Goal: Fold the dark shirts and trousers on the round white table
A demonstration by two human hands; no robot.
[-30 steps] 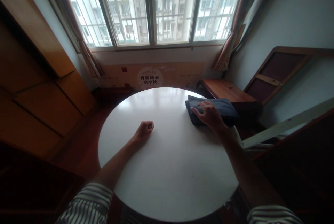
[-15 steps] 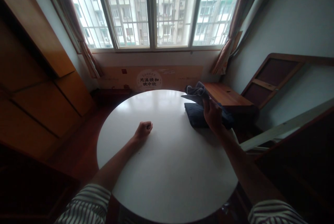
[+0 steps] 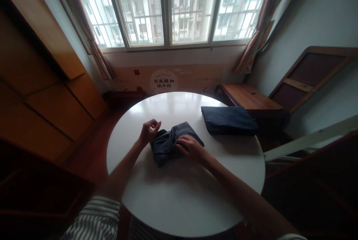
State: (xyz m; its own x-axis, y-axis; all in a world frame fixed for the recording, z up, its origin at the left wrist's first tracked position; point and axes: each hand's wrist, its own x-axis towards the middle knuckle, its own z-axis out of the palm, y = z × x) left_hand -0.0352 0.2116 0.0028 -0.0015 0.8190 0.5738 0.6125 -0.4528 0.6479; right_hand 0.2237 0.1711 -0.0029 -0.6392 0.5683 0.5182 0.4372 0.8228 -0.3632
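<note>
One round white table [image 3: 179,199] bears a dark folded bundle [image 3: 229,120] on the right and, mid-table, a smaller grey-blue cloth [image 3: 166,146]. Our right hand [image 3: 192,148] grasps the cloth's fold; our left hand [image 3: 149,131] curls near it (whether that grip is clenched, we cannot tell).

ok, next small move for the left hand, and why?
Probably pinch the near-left edge of the bunched dark-blue cloth with the left hand: it looks empty, loosely curled beside that edge, while the right hand is on the bunched middle.
</note>
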